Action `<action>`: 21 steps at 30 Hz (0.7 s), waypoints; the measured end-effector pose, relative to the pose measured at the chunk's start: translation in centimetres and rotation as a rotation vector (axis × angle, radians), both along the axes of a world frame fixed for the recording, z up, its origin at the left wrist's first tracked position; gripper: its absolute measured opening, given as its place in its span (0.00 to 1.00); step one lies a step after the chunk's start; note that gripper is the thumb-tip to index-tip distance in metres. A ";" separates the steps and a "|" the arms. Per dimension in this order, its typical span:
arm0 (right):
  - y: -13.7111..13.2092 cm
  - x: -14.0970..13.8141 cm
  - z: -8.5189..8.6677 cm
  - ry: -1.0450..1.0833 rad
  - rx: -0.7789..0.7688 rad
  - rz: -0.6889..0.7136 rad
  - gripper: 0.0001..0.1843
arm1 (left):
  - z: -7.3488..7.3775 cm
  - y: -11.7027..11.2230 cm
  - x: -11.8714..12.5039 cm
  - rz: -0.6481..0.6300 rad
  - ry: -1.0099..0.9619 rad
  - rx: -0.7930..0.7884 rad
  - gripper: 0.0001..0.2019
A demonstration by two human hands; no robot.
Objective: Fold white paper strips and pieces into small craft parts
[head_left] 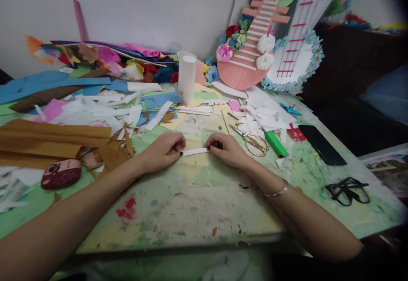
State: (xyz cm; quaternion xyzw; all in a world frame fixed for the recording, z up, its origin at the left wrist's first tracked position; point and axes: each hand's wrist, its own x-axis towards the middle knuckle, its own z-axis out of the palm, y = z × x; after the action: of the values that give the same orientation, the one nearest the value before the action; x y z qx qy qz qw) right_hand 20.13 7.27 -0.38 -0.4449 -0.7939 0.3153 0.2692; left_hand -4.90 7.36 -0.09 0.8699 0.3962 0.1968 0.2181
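A narrow white paper strip (195, 151) stretches level between my two hands, just above the middle of the table. Its left end is pinched between the thumb and fingers of my left hand (164, 150). My right hand (228, 149) pinches the other end, with its fingers curled. Right of that hand lie gold-handled scissors (256, 145) and a bright green cutter or glue tool (276, 143), whose exact kind I cannot make out. Beyond my hands are a bundle of white strips (195, 110) and an upright white paper roll (188, 79).
Brown crepe paper (54, 143), white scraps (105, 111) and a maroon case (61, 174) lie left. A black phone (321, 145) and black-framed glasses (348, 191) rest near the right edge. Paper instruments with flowers, one pink (245, 70), lean against the wall.
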 end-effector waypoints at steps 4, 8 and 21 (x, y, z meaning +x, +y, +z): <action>0.0 0.0 -0.1 -0.003 0.024 0.005 0.10 | -0.2 0.3 -0.3 0.005 -0.010 -0.004 0.08; 0.0 0.0 0.0 0.001 0.035 -0.001 0.11 | -0.6 0.4 -0.4 -0.119 0.000 0.091 0.18; 0.0 0.0 -0.5 -0.126 0.295 0.071 0.16 | -0.7 -0.3 0.0 -0.223 0.227 0.324 0.21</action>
State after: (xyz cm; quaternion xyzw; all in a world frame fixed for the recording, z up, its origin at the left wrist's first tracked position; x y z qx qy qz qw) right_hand 20.11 7.27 -0.83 -0.3911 -0.8621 0.1761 0.2700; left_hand -4.88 7.02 -0.75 0.9486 0.2826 0.1336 0.0500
